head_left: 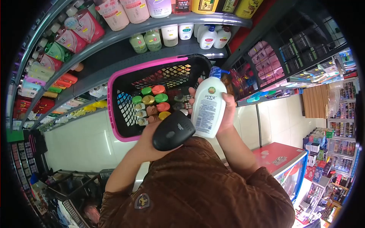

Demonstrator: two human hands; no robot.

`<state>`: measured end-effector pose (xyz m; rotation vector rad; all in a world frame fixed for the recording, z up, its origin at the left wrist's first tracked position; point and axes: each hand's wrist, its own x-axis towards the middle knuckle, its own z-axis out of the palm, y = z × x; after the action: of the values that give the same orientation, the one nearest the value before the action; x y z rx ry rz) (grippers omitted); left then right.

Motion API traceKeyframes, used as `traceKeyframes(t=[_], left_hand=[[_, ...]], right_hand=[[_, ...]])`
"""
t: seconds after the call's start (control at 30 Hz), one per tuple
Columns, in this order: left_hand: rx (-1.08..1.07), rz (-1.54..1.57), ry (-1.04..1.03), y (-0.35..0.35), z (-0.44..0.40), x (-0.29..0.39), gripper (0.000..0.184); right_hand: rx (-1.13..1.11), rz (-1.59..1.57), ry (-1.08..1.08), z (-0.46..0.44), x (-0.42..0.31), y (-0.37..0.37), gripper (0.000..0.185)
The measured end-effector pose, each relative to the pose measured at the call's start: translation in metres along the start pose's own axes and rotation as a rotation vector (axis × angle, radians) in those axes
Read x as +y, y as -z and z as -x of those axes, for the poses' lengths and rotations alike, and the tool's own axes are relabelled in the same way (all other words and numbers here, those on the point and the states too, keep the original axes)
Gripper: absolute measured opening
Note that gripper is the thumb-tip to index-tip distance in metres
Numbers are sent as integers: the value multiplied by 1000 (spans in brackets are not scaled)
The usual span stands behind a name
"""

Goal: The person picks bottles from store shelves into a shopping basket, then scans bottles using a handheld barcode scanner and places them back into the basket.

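Note:
My right hand (228, 110) is wrapped round a white pump bottle (208, 108) with a blue pump head, held upright with its printed back label towards me. In my left hand (150, 135) is a rounded black barcode scanner (173, 130), close beside the lower left of the bottle. Most of the left fingers are hidden under the scanner. Just beyond both hands stands a black mesh shopping basket (127, 68) with a pink rim. Several bottles with green, orange-red and yellow caps (159, 90) stand inside it.
Shelves ahead (152, 23) hold several pump bottles and refill packs, and curve round to the left. A rack (262, 62) of pink packages stands to the right. A red-topped cabinet (281, 154) is at the lower right, and a black crate (76, 186) at the lower left.

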<state>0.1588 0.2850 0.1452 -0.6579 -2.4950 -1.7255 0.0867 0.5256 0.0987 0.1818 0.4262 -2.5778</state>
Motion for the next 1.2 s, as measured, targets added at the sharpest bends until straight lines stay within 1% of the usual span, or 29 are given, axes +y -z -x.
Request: traceKeyframes(t=[0.03, 0.07, 0.13, 0.2, 0.23, 0.27, 0.3, 0.4, 0.43, 0.47, 0.5, 0.53, 0.57, 0.6, 0.7, 0.73, 0.8, 0.83, 0.9, 0.93, 1.0, 1.03, 1.07, 1.1, 1.13, 1.17, 1.2], left_hand=[[-166, 168, 253, 11, 2, 5, 47], [-330, 336, 502, 19, 2, 10, 44], [-356, 328, 546, 25, 2, 19, 44], [-372, 362, 627, 25, 2, 26, 47], [-372, 365, 630, 25, 2, 25, 47], [-382, 359, 589, 25, 3, 22, 50], [-392, 352, 549, 25, 4, 23, 52], [-346, 267, 576, 33, 5, 37, 54], [-349, 263, 574, 35, 10, 33, 54], [-325, 222, 502, 35, 17, 25, 58], [-297, 185, 429, 38, 17, 23, 63], [-294, 188, 426, 42, 17, 23, 63], [-292, 199, 477, 46, 17, 24, 57], [-292, 212, 533, 50, 17, 25, 52], [-292, 294, 550, 64, 17, 22, 48], [-293, 293, 546, 71, 19, 19, 48], [-367, 256, 436, 82, 23, 12, 45], [-367, 257, 435, 86, 27, 10, 45], [-221, 266, 434, 92, 35, 6, 45], [-219, 261, 424, 93, 36, -1, 45], [-3, 514, 491, 89, 44, -27, 46], [-14, 622, 478, 87, 42, -42, 56], [-14, 620, 475, 83, 44, -51, 56], [57, 782, 435, 77, 37, -50, 62], [129, 944, 391, 75, 33, -53, 68], [59, 976, 469, 80, 35, -62, 76], [58, 983, 468, 84, 38, -69, 76]], right_hand=[[-105, -3, -9, 2, -4, -1, 90], [-101, -4, -12, 2, -6, -1, 90], [-199, -11, -47, 1, -9, -4, 89], [-206, 5, -52, 2, -6, -9, 88], [-196, 42, -63, 2, -5, -9, 92], [-186, 80, -74, 2, -3, -10, 96], [-183, 79, -76, 2, 0, -10, 96], [-192, 68, -82, 0, 7, -13, 97], [-232, 49, -69, -2, 10, -14, 92], [-270, 31, -57, -3, 13, -16, 87], [-271, 34, -56, -4, 15, -18, 87], [-238, 48, -66, -4, 18, -21, 92], [-201, 61, -75, -4, 20, -23, 97], [-194, 64, -76, -5, 24, -25, 97], [-177, 101, -88, -9, 37, -32, 96], [-172, 94, -85, -11, 42, -34, 96], [-167, 91, -83, -16, 50, -39, 96], [-162, 125, -69, -18, 56, -41, 93], [-163, 159, -49, -21, 67, -51, 91], [-73, 174, -21, -23, 73, -58, 86], [153, 231, 58, -33, 90, -58, 79], [256, 258, 46, -38, 97, -59, 77], [362, 284, 32, -44, 104, -61, 76], [311, 288, -5, -49, 110, -61, 71], [310, 292, -4, -54, 119, -65, 71], [379, 338, 34, -58, 130, -70, 63], [448, 385, 73, -60, 139, -75, 55]])
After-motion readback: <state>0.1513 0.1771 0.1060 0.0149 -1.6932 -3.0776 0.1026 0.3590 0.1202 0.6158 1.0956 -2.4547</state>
